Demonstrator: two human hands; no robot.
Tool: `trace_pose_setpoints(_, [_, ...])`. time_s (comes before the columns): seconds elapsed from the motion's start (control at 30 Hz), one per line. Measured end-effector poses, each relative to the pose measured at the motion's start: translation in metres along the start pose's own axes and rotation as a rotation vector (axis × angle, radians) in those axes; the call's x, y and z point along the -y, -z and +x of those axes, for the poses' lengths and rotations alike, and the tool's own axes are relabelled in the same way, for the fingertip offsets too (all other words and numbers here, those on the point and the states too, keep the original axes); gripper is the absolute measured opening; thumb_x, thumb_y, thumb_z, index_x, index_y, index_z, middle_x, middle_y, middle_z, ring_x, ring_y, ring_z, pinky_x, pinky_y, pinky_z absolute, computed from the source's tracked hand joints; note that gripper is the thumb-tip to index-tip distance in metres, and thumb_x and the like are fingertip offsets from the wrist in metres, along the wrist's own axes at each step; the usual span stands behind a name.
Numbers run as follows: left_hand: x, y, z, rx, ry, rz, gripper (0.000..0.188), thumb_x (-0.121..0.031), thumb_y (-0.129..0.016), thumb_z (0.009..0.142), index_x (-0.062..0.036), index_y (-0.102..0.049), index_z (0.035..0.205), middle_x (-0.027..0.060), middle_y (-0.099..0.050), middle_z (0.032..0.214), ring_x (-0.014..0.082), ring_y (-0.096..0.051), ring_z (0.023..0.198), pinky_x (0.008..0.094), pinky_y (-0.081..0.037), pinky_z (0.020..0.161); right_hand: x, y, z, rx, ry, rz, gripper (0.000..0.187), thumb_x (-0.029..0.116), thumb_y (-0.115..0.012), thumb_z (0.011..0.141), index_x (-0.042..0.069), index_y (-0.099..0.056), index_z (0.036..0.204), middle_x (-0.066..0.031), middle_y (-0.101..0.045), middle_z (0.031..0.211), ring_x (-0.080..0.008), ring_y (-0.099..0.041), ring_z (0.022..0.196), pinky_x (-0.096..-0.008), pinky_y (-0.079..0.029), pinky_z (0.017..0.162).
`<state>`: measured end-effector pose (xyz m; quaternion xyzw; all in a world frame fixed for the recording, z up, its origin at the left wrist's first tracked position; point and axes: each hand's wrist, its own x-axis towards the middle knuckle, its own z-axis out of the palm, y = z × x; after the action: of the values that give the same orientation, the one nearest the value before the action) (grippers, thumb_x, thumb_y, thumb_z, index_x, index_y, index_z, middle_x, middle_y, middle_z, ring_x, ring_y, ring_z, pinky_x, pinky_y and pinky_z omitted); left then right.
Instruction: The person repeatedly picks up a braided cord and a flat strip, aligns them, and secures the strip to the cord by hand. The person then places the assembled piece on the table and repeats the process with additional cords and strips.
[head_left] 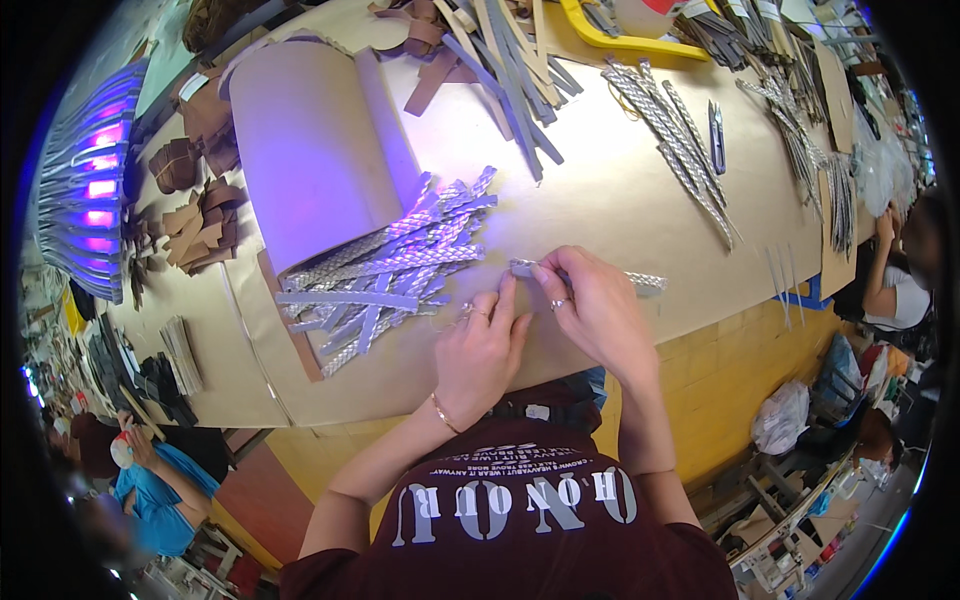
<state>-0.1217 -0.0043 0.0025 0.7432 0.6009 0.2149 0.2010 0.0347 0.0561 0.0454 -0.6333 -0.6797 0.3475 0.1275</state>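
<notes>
A silver braided strap (648, 282) lies crosswise near the table's front edge, passing behind my right hand. My right hand (600, 310) pinches it near its left end between thumb and index finger. My left hand (482, 342) presses its fingertips against that same end, its fingers bent and close together. The exact grip at the fingertips is partly hidden. Just left of my hands lies a loose heap of braided straps (425, 255), with flat grey strips (350, 300) among them.
A large rolled brown sheet (310, 150) stands left of the heap. Brown leather pieces (205, 225) lie farther left. More braided straps (672, 140), thread snips (716, 138), grey strips (500, 75) and a yellow-edged tray (635, 42) are toward the back. Other people sit at both sides.
</notes>
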Motion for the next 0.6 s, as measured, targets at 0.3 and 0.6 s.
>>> trace_pose_setpoints(0.3, [-0.0001, -0.0032, -0.0008, 0.051, 0.036, 0.034, 0.055, -0.022, -0.071, 0.088, -0.0029, -0.055, 0.137, 0.0071, -0.055, 0.088, 0.0221, -0.061, 0.065, 0.0349, -0.050, 0.056, -0.0029, -0.0081, 0.0048, 0.028, -0.023, -0.060, 0.018, 0.019, -0.059, 0.097, 0.002, -0.062, 0.096, -0.0181, -0.066, 0.084, -0.0383, -0.064, 0.078, -0.0453, -0.048, 0.070])
trace_pose_setpoints(0.6, [-0.0003, -0.0008, -0.0002, 0.067, 0.042, 0.013, 0.056, -0.022, -0.071, 0.088, -0.0042, -0.054, 0.138, 0.0074, -0.056, 0.089, 0.0225, -0.061, 0.065, 0.0347, -0.050, 0.056, -0.0014, -0.0097, 0.0074, 0.016, -0.003, -0.097, 0.017, 0.019, -0.059, 0.096, 0.003, -0.063, 0.095, -0.0170, -0.067, 0.084, -0.0377, -0.064, 0.079, -0.0455, -0.048, 0.070])
